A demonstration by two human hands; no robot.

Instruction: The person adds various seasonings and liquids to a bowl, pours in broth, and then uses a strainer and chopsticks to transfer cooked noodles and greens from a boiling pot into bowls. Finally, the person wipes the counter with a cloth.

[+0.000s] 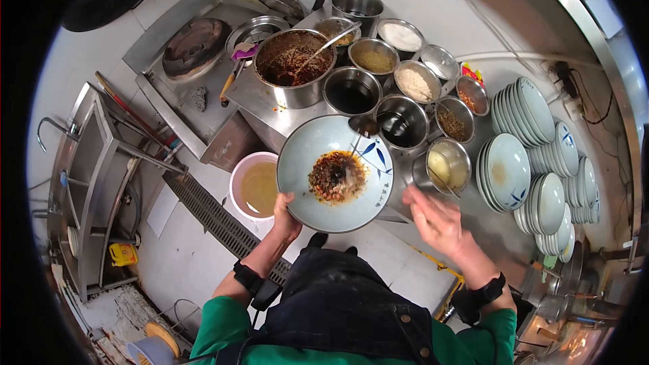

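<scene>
We are pinching the blue-patterned bowl [304,162] at its rim with our left hand [285,208], best holding it level; our right hand [436,220] is blurring, so we cannot tell its grip.

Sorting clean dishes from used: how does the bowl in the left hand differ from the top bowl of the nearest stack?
The held bowl carries a heap of reddish-brown seasoning; the top stacked bowl shows only a faint tan smear. The left hand grips the held bowl's rim; the top stacked bowl rests on a pile on the counter. Both are pale with blue leaf marks.
</scene>
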